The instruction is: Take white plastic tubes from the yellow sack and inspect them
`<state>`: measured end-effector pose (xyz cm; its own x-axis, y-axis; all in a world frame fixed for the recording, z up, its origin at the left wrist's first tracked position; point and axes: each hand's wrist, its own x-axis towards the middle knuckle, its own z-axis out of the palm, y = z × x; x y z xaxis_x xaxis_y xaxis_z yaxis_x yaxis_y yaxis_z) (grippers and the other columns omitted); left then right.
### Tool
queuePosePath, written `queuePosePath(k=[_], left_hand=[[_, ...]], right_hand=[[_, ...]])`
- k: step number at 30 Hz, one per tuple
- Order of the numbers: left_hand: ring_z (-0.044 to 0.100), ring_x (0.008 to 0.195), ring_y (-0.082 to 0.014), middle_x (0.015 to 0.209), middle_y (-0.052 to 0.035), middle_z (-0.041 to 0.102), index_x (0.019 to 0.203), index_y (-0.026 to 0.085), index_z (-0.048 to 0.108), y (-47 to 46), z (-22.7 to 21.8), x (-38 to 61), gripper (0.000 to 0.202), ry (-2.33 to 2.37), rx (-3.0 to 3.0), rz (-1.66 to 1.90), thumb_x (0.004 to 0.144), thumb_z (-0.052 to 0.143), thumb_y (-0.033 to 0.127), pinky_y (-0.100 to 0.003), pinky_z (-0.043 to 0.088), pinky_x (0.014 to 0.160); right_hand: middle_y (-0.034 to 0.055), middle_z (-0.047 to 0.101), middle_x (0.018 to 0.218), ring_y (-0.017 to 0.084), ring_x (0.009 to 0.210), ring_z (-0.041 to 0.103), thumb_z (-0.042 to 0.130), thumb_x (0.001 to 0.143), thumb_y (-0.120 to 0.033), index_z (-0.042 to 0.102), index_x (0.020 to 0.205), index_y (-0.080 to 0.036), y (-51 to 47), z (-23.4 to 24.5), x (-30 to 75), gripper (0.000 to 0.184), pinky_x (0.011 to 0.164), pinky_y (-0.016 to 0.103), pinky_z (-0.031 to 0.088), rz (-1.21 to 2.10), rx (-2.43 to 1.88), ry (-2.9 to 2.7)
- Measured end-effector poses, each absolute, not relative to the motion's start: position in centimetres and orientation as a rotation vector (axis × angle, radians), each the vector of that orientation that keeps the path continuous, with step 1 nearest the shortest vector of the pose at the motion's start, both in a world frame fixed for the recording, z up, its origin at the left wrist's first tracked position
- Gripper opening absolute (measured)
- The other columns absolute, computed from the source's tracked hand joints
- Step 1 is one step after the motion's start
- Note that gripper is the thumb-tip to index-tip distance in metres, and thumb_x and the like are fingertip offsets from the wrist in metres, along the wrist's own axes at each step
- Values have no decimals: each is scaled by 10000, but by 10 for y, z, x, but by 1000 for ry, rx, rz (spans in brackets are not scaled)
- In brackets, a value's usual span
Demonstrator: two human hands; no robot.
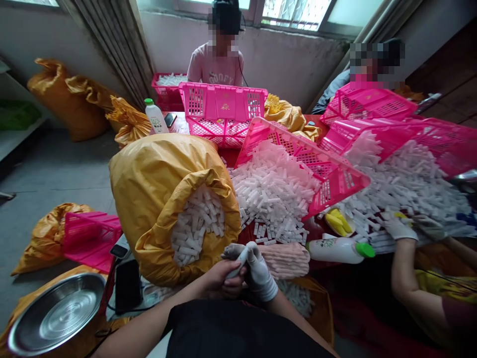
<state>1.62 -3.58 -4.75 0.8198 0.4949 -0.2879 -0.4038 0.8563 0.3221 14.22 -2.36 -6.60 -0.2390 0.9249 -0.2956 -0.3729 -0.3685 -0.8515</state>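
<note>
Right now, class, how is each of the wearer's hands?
Left hand: bare, closed on a slim white piece, kind unclear.
Right hand: white-gloved, curled; whether it holds anything cannot be told.

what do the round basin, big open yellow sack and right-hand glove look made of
Basin: metal, likely stainless steel; shiny, with bright reflections.
Yellow sack: probably woven plastic, slightly glossy, with stiff creases.
Right-hand glove: seemingly knit fabric, matte, softly folded at the wrist.

Pretty plain room tbh: scuffed whitish wall (pixel 171 44) at the far side, daylight coming through a barred window (pixel 292 14), pleated curtain (pixel 108 40) far left, grey floor (pixel 78 171) on the left, red table (pixel 247 235) in the middle.
</note>
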Motion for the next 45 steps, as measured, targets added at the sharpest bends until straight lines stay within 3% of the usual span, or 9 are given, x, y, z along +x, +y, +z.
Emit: queuePosePath(k=[5, 10, 13, 17, 27, 33, 37, 41, 45], left_hand=[[148, 274, -64, 335, 93, 210, 619, 199, 434, -29, -56, 21, 516, 566, 604, 419, 819, 275, 647, -197, 176, 317], [539, 731, -170, 772, -47, 605, 740, 177, 615, -11, -75, -6, 222, 1146, 1466, 277, 787, 540, 381, -259, 427, 708], [512, 1005, -246, 1053, -139, 585, 915, 147, 635, -2, -99, -41, 239, 1693, 1832, -47, 791, 433, 119, -338, 385, 876], [481, 1080, -283, 1090, -166, 581, 993, 129, 628, 6, -128, -73, 337, 1906, 1871, -382, 803, 356, 67, -374, 393, 872], [483, 1082, -283, 1117, -155, 579, 1009, 136, 633, 4, -133, -83, 379, 1852, 1877, -476, 779, 343, 56, -374, 402, 876], [511, 1047, -281, 1045, -155, 602, 995, 125, 642, 11, -116, -85, 348, 1866, 1808, -328, 798, 357, 84, -358, 406, 883], [511, 1072, -212, 1161, -93, 563, 1229, 192, 490, 8, -85, -61, 380, 1537, 1764, 227, 882, 359, 271, -299, 384, 947], [537, 984, -188, 1072, -77, 572, 1220, 216, 485, 3, -55, -38, 363, 1264, 1819, 428, 908, 329, 319, -290, 420, 897], [547, 914, -171, 1007, -65, 566, 1193, 220, 502, 3, -51, -35, 330, 1170, 1988, 441, 901, 354, 257, -282, 448, 832]], right_hand=[[67, 645, 948, 200, 879, 601, 586, 758, -521, 563, 725, -196, -25, -60, 142, 328, 812, 356, 473, 1813, -976, -896], [-69, 442, 508, 117, 457, 468, 583, 739, -439, 393, 705, -224, -39, -119, 198, 288, 532, 279, 452, 1400, -1422, -760], [-40, 480, 533, 160, 468, 480, 534, 691, -356, 425, 786, -225, -58, -167, 267, 195, 530, 315, 441, 1026, -1928, -829], [129, 598, 773, 262, 812, 577, 442, 709, -230, 508, 709, -176, -49, -190, 315, 85, 784, 379, 438, 746, -2337, -1480], [153, 621, 942, 220, 862, 581, 481, 790, -147, 599, 964, -119, 104, -205, 190, 212, 798, 341, 409, 1016, -2217, -1821], [60, 609, 1010, 152, 897, 570, 496, 831, -292, 501, 1163, -208, 67, -164, 174, 343, 747, 245, 454, 1267, -1786, -1645], [-11, 582, 833, 67, 502, 493, 540, 800, -459, 382, 1236, -270, 31, -109, 171, 501, 430, 179, 378, 1860, -1020, -1014], [-76, 473, 556, 41, 359, 316, 519, 796, -519, 425, 1079, -225, 21, -60, 169, 419, 352, 157, 216, 1996, -997, -925], [-61, 429, 560, 71, 444, 405, 477, 824, -415, 453, 802, -198, 35, -36, 168, 219, 437, 195, 308, 1781, -1356, -1397]])
